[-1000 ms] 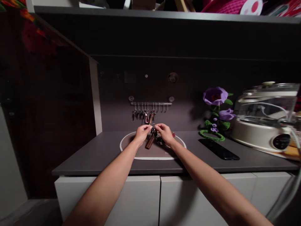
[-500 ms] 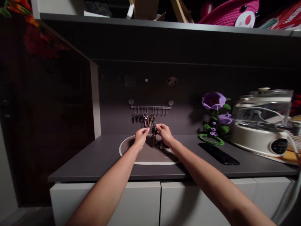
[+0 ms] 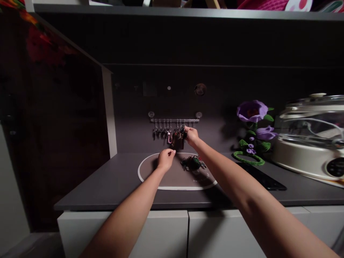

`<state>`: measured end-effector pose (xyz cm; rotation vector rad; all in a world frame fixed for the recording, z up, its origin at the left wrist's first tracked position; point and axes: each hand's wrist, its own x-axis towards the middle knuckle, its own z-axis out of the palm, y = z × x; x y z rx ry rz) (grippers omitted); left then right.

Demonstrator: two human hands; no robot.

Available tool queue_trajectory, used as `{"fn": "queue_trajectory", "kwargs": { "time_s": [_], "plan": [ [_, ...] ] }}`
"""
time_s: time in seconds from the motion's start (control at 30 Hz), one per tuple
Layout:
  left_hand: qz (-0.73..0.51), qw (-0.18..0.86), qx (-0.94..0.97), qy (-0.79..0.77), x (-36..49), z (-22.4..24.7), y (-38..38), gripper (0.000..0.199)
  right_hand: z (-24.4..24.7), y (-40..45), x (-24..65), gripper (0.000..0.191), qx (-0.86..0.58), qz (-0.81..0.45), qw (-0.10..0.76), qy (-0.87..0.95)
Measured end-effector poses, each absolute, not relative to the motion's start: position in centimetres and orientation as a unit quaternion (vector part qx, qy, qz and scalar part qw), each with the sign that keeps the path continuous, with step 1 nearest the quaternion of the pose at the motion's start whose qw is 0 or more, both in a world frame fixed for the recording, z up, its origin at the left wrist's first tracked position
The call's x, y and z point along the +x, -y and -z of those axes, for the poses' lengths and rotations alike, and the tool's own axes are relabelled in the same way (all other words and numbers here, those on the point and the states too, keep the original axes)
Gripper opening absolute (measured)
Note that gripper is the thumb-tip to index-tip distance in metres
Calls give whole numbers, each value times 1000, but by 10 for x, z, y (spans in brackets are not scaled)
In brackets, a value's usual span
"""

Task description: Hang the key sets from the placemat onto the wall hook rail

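Note:
My right hand [image 3: 191, 136] pinches a bunch of keys [image 3: 183, 133] by its ring, up against the hook rail [image 3: 175, 120] on the back wall. Whether the ring sits on a hook I cannot tell. Several key bunches [image 3: 161, 132] hang from the hooks to the left, one with a pink-edged tag [image 3: 169, 137]. Lower down, my left hand [image 3: 165, 158] is closed with thumb and fingertip together, above the oval mat [image 3: 150, 175], and nothing shows in it. More keys [image 3: 193, 163] lie in a dark heap on the mat, under my right forearm.
A purple knitted flower [image 3: 252, 111] with a green ring base stands to the right. In front of it lies a black phone [image 3: 264, 177]. A white appliance with a clear cover [image 3: 309, 150] stands at the far right. An overhead shelf [image 3: 172, 12] spans the top.
My right hand has lifted the keys up to the rail and slightly right. My left hand has come down a little, away from the hanging keys. The view has tilted down slightly.

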<state>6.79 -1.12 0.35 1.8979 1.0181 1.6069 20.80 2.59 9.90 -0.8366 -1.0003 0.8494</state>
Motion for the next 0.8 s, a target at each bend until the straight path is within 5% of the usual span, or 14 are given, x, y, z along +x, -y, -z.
{"fn": "queue_trajectory", "kwargs": {
  "time_s": [0.8],
  "plan": [
    [-524,179,712,-432,66,-1,9,23,-83,-67,214,22,-375,-373,729,435]
  ]
}}
